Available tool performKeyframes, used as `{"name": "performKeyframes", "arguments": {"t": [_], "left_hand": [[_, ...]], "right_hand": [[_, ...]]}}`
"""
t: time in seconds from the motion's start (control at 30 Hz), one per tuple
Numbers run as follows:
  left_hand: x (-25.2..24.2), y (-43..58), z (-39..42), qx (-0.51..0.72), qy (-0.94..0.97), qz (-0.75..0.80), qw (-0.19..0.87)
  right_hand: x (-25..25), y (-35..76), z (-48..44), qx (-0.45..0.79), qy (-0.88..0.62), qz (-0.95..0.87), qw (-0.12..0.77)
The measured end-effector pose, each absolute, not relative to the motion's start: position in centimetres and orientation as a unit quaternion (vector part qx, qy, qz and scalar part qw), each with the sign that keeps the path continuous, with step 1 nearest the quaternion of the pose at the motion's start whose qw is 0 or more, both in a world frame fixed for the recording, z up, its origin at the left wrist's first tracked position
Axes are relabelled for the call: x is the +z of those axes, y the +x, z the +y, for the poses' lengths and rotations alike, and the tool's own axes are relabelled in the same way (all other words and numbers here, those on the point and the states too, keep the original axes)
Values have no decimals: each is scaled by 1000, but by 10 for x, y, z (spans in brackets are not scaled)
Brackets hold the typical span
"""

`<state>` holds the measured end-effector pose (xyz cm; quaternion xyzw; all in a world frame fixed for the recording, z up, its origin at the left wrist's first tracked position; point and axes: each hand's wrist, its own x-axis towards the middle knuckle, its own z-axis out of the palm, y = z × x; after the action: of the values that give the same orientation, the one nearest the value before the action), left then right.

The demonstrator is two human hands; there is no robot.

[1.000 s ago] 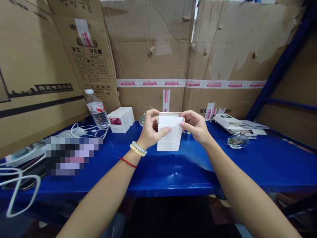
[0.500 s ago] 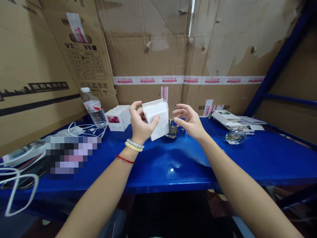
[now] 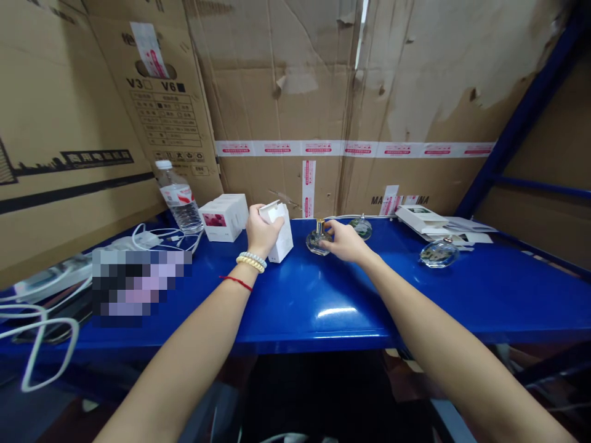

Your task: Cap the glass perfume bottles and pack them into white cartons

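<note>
My left hand (image 3: 261,232) is wrapped round a small white carton (image 3: 279,232) that rests low on the blue shelf (image 3: 323,301), left of centre. My right hand (image 3: 340,241) reaches to a small round glass perfume bottle (image 3: 316,242) with a gold cap, fingers closed on its right side. The bottle stands on the shelf just right of the carton. A second glass bottle (image 3: 361,227) lies behind my right hand.
Two white boxes with pink pictures (image 3: 225,218) and a water bottle (image 3: 179,198) stand at the back left, with white cables (image 3: 157,239) beside them. Another glass bottle (image 3: 439,253) and flat white cartons (image 3: 422,220) lie at the right. Cardboard sheets (image 3: 295,92) wall the back.
My left hand has carried the white carton away from me and down to the shelf. My right hand let go of it and moved forward onto the glass bottle.
</note>
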<state>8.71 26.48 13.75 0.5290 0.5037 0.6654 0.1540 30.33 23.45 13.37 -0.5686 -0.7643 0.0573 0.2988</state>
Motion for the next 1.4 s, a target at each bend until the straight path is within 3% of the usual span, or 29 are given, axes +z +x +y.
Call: {"name": "performKeyframes", "arguments": {"t": [0.17,0.33,0.5,0.6,0.73,0.93,1.4], "left_hand": [[129,84,277,666,579,384,271],[120,72,288,579,674,268,373],[118,68,281,517,668,303,441],[125,69,271,506,648,339,457],[134,75,262,477,667,392,417],[134,88,261,485,702,478,210],[136,93,254,499,687,515,115]], "right_hand": [[140,315,240,143,-521,-792,284],[141,321,243,263,-426,-812,300],[139,313,239,384,-370,-785,315],[136,306,234,373,-405,-772,319],[132,300,232,336,-460,-764,303],[133,300,236,408,-421,-731,350],[142,300,232,496,-413,-669,369]]}}
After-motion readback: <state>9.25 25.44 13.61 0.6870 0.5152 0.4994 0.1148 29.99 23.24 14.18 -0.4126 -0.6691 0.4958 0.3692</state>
